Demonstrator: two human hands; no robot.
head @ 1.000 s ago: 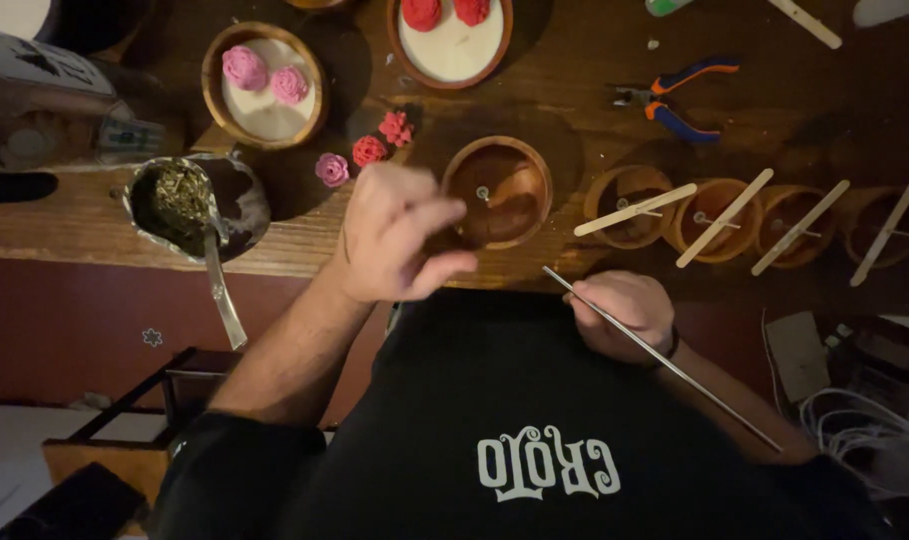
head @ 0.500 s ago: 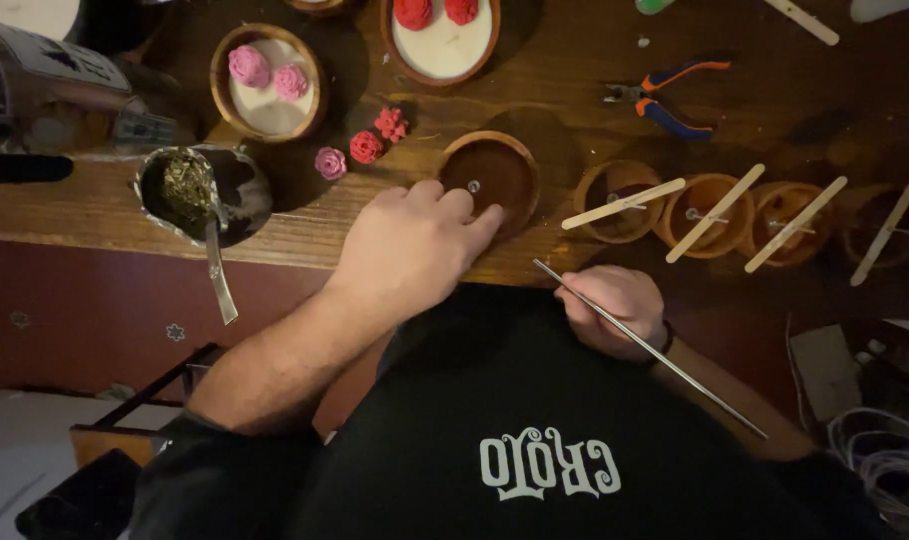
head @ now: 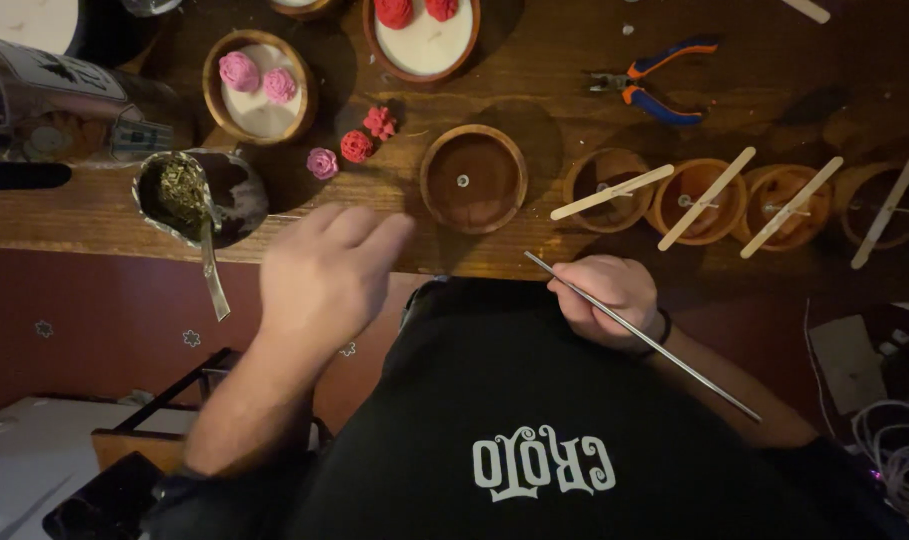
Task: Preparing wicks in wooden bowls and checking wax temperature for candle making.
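**Wooden bowl wicked, wax not yet poured**

Wooden bowl point(head: 472, 178), round, smooth and dark, sits just beyond our left hand point(head: 319, 270), which hovers loosely open and empty. A small metal wick tab shows at its centre; no wax fills it, unlike the rose-topped bowl point(head: 259, 85) farther off. Our right hand point(head: 609, 295) grips a thin steel rod point(head: 639, 335).

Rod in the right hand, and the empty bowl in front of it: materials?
Rod in the right hand: looks like bare metal, thin and straight with a pale grey sheen; solid or tube can't be told. Bowl: apparently turned wood, reddish-brown with a soft satin shine on the rim; a small metal-looking wick tab sits at its centre.
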